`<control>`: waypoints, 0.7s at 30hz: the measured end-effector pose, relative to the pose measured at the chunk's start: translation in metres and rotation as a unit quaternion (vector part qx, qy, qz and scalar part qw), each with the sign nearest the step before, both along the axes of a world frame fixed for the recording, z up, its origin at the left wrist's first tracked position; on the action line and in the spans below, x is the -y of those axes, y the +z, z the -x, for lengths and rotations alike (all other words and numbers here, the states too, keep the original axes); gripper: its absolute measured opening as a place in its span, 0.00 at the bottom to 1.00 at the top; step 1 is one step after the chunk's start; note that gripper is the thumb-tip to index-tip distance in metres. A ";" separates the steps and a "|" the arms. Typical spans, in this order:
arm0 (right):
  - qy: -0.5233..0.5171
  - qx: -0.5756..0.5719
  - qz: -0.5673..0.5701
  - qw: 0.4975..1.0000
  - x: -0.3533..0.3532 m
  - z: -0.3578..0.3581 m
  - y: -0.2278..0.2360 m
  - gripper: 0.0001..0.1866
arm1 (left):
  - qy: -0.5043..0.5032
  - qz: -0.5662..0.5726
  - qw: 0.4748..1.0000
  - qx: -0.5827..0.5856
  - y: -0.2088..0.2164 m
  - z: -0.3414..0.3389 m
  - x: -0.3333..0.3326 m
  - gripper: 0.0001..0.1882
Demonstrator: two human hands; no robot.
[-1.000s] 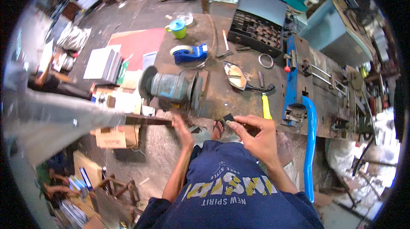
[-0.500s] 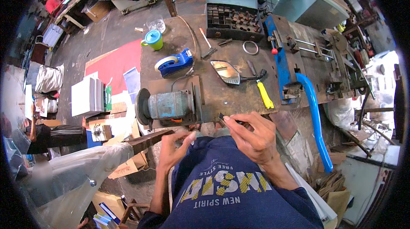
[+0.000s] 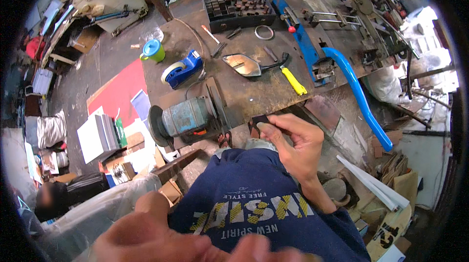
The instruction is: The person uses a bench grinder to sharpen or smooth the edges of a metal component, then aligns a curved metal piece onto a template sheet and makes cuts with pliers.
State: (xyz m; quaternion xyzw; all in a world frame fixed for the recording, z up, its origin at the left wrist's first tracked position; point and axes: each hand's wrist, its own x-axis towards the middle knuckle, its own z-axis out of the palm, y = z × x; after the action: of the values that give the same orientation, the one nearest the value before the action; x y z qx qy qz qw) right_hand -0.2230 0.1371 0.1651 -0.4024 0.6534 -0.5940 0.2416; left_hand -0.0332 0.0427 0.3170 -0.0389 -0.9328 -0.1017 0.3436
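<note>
Between the thumb and fingers of my right hand (image 3: 298, 142) is a small dark flat piece (image 3: 260, 120), held just off the bench's near edge. Its exact kind does not show. My left hand (image 3: 156, 235) looms large and blurred at the lower left, in front of my dark blue shirt; its fingers are partly cut off by the lower edge. To the left of the right hand, a worn blue-grey bench grinder (image 3: 184, 116) with a wheel at each end stands on the workbench (image 3: 254, 92).
Across the bench lie a blue tape dispenser (image 3: 181, 69), a green cup with blue lid (image 3: 154, 52), a mirror (image 3: 242, 65), a yellow-handled cutter (image 3: 293, 81), a hammer (image 3: 212, 40) and a case of metal pieces (image 3: 236, 10). A blue bent tube (image 3: 359, 97) juts past the right edge.
My left hand has risen from beside the grinder toward the camera. The right hand still holds the dark piece. The view has tilted and shifted.
</note>
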 end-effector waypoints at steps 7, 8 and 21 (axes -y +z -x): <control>0.010 0.074 -0.046 0.996 -0.009 -0.002 0.009 0.09 | 0.242 -0.422 0.873 -0.026 -0.097 0.022 0.016 0.13; 0.018 0.067 -0.046 0.997 -0.009 -0.003 0.011 0.09 | 0.242 -0.454 0.857 -0.013 -0.108 0.023 0.018 0.14; 0.087 0.095 -0.118 0.985 0.006 0.006 0.004 0.10 | 0.129 -0.766 0.630 -0.012 -0.183 0.032 0.006 0.10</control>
State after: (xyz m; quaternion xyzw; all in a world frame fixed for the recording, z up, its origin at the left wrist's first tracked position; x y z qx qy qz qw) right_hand -0.2291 0.1311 0.1687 -0.3686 0.6554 -0.5246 0.3992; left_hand -0.0654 0.0364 0.1340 0.3576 -0.5106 -0.7336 0.2706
